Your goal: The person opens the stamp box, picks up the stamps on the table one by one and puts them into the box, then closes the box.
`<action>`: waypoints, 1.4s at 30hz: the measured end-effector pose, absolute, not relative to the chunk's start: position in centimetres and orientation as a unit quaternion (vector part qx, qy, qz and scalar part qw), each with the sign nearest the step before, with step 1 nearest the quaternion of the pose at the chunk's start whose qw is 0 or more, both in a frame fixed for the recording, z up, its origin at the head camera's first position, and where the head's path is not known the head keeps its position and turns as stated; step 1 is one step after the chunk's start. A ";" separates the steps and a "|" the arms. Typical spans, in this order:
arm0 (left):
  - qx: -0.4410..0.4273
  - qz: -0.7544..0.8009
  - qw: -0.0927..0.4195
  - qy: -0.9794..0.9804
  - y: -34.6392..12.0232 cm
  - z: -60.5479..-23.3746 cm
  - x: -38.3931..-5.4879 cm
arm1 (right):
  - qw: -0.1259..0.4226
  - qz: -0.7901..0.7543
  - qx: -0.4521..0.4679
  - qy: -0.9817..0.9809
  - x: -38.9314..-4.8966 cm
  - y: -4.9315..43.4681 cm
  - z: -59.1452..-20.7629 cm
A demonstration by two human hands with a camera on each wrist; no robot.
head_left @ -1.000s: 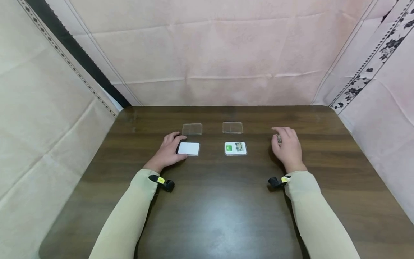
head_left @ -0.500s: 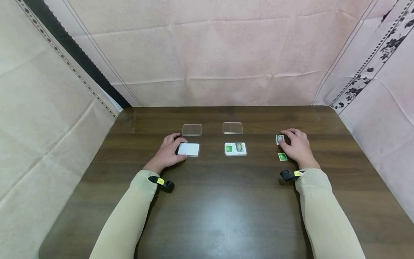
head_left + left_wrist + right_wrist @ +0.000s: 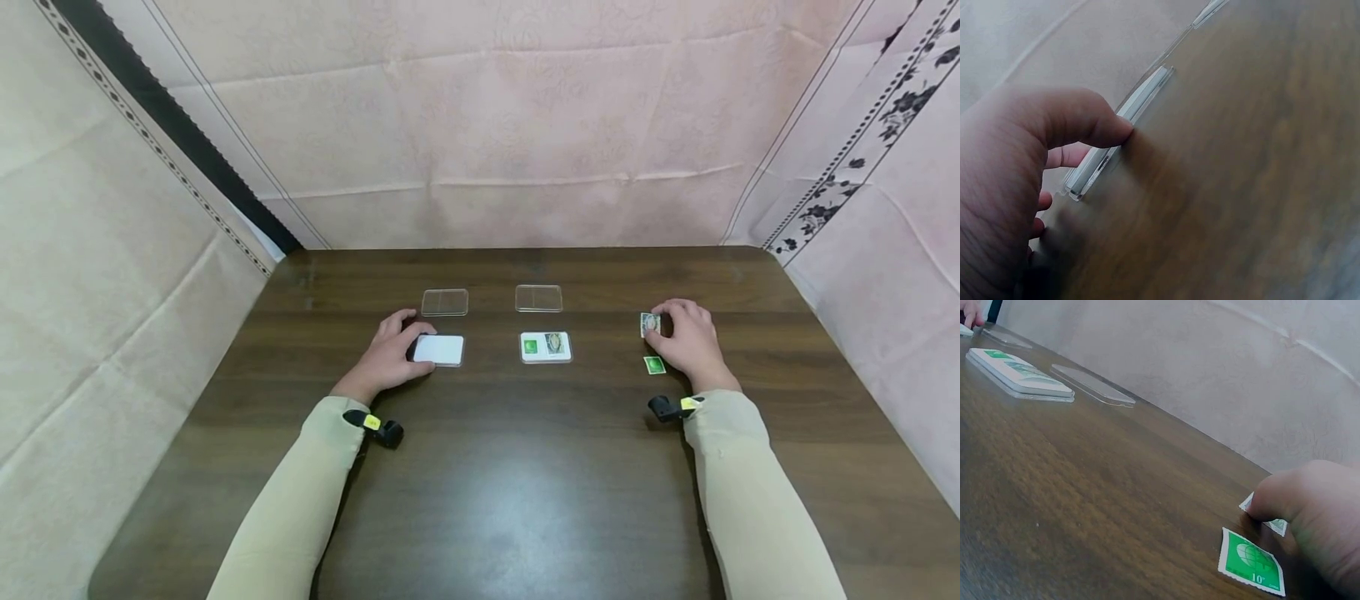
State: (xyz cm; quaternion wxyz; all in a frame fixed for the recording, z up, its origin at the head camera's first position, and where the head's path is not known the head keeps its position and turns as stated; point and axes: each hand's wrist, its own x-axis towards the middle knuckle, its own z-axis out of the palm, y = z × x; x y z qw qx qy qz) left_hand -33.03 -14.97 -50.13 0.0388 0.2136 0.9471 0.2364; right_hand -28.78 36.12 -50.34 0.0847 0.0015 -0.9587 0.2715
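Observation:
My left hand grips a clear case with a white card by its near and far edges. The left wrist view shows the thumb on the rim of this case. At the right, my right hand has thumb and forefinger at opposite edges of a small pictured stamp, which they partly cover. Just in front of it lies a green stamp, printed with a globe and "10" in the right wrist view. Between the hands sits a second case, with a green stamp and a pictured one on its white card.
Two clear lids lie behind the cases, one behind each. The brown wooden table ends at a pale cloth backdrop. Cloth also hangs at both sides.
My right hand has shifted right and slightly down from a second ago, bringing the pictured stamp and the green stamp into sight. My left hand has stayed at its case.

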 end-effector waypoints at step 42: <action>0.220 0.238 0.030 0.946 -15.1 -50.5 -33.2 | 0.139 0.362 -0.036 -0.921 -27.9 34.9 -49.5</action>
